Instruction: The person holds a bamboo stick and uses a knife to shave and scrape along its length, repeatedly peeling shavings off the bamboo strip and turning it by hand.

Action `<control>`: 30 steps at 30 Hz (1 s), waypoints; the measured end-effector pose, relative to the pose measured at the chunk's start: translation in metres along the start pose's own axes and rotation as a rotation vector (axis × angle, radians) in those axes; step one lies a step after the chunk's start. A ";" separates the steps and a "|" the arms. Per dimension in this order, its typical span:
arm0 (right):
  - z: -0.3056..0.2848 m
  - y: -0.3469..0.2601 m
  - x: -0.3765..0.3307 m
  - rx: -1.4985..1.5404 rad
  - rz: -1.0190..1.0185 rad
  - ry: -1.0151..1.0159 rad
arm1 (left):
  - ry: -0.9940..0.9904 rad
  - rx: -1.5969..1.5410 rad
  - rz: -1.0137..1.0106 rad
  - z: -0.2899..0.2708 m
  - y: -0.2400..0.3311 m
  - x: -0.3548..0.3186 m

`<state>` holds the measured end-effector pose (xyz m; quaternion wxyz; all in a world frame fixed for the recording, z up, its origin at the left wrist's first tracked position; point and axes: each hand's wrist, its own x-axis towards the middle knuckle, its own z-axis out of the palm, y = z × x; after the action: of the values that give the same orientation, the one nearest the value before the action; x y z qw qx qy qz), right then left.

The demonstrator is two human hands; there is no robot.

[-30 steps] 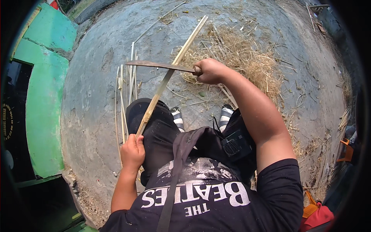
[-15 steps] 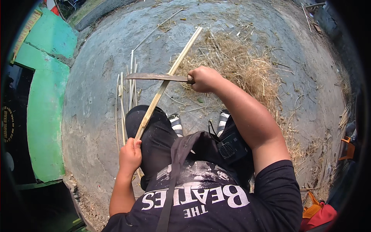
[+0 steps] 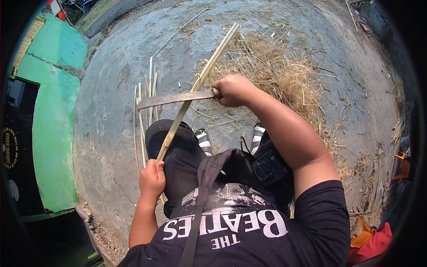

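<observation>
A long, pale split-bamboo strip (image 3: 202, 76) slants away from me over my left knee. Its near end is in my left hand (image 3: 152, 180), which is closed around it beside my thigh. My right hand (image 3: 234, 90) grips the short handle of a machete (image 3: 171, 99). The blade points left and lies across the middle of the strip, its broad face turned partly up. Where blade and strip cross, I cannot tell how deep the edge sits. A small pale chip shows just left of the crossing.
More thin bamboo strips (image 3: 150, 95) lie on the ground beyond my left knee. A heap of dry shavings (image 3: 284, 80) spreads ahead to the right. A green wall (image 3: 53, 142) stands at the left. At the lower right are a red cloth-like thing (image 3: 373, 245) and an orange object (image 3: 401, 167).
The machete's tip has swung slightly toward me and its blade face has turned more into view. The strip's far end has shifted a little up and right.
</observation>
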<state>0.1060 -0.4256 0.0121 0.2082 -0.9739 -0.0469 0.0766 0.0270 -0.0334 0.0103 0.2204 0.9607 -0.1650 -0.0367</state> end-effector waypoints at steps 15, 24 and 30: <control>-0.007 0.066 0.007 0.316 0.269 0.041 | 0.006 0.067 0.024 0.000 0.002 0.001; -0.005 0.037 0.005 0.060 -0.116 0.042 | 0.021 0.013 0.087 0.001 -0.010 0.002; -0.007 0.052 0.005 0.116 0.105 0.080 | -0.065 -0.237 -0.069 0.000 -0.017 0.007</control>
<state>0.1152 -0.4754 -0.0037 0.2617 -0.9636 0.0173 0.0509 0.0390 -0.0217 0.0027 0.3255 0.9313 -0.1332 -0.0948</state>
